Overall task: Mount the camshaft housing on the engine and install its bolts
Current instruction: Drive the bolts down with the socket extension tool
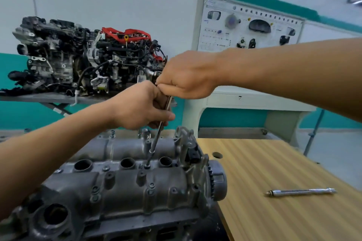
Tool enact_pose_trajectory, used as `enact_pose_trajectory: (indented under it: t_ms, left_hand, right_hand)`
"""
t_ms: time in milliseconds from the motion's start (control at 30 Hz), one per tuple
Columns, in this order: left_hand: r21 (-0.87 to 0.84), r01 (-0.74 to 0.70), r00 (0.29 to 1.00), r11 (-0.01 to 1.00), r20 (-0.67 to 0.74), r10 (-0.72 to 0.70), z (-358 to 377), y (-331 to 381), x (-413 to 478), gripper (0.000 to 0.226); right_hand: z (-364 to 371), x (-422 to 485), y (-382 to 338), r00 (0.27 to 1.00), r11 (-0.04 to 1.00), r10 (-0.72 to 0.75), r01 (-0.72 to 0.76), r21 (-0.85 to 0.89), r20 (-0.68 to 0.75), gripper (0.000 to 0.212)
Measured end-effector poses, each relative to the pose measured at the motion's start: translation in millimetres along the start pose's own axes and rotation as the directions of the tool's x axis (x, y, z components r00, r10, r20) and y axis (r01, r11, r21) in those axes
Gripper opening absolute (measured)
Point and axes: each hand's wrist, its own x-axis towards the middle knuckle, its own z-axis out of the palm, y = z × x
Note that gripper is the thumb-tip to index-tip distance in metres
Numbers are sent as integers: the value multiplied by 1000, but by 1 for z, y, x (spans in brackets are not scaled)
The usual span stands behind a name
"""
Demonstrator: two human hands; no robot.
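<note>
The grey camshaft housing [125,182] sits on top of the engine at the lower left, with three round wells along its middle. A bolt [146,166] stands in a hole between two wells. A slim metal driver tool [156,139] leans down onto that bolt. My left hand [141,106] grips the tool's handle from the left. Just above it, my right hand [186,76] holds the top end of the handle. Several other bolt heads show along the housing's near side.
A loose metal extension bar [299,191] lies on the wooden bench [274,162] to the right of the engine. A second, complete engine [84,58] stands on a rack behind. A white training panel [248,25] stands at the back right.
</note>
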Motion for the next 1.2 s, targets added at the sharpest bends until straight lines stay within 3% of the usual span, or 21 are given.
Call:
enact_pose_trajectory:
  t_ms: [100,200,333,433,500,567,667,733,867,1000,1133,1200]
  left_hand:
    - [-102,-33,999,994,35,37,2,-5,-1,11]
    - [-226,-58,998,972,1,60,3,-12,-6,8]
    - [-291,-55,996,955,56,75,4,-18,-10,17]
    - [-359,-6,993,933,108,48,4,-20,-11,31]
    - [-292,-18,998,956,47,33,9,-23,-13,33]
    - [-168,-36,997,985,-71,24,13,-23,-16,30]
    - [-69,-71,970,995,-238,53,14,-22,-19,13]
    - [-10,-98,950,995,-298,91,14,-22,-21,16]
    - [6,-133,958,991,-255,130,10,-25,-23,27]
    - [-87,-138,975,987,-184,120,8,-22,-27,27]
    - [-82,-131,980,988,-162,117,7,-20,-30,34]
    - [-53,-121,984,991,-138,113,8,-19,-29,24]
  right_hand:
    - [2,-5,9,992,990,-127,127,-59,5,29]
    - [7,-9,13,991,990,-131,133,-55,42,26]
    - [6,-9,4,997,973,-77,70,222,24,31]
    - [10,-6,-3,998,933,57,-67,354,38,43]
    - [14,-3,-6,982,946,155,-179,268,111,45]
    - [16,1,-13,955,957,249,-268,110,159,33]
    - [14,3,-18,964,972,226,-232,26,138,33]
    - [7,4,-20,974,979,192,-198,40,116,43]
    - [-3,-1,-16,976,970,168,-189,153,139,41]
    - [-6,-9,-14,986,969,106,-132,208,128,32]
    - [3,-4,-20,975,910,203,-222,351,90,42]
    - [8,-5,-23,961,874,267,-273,403,72,48]
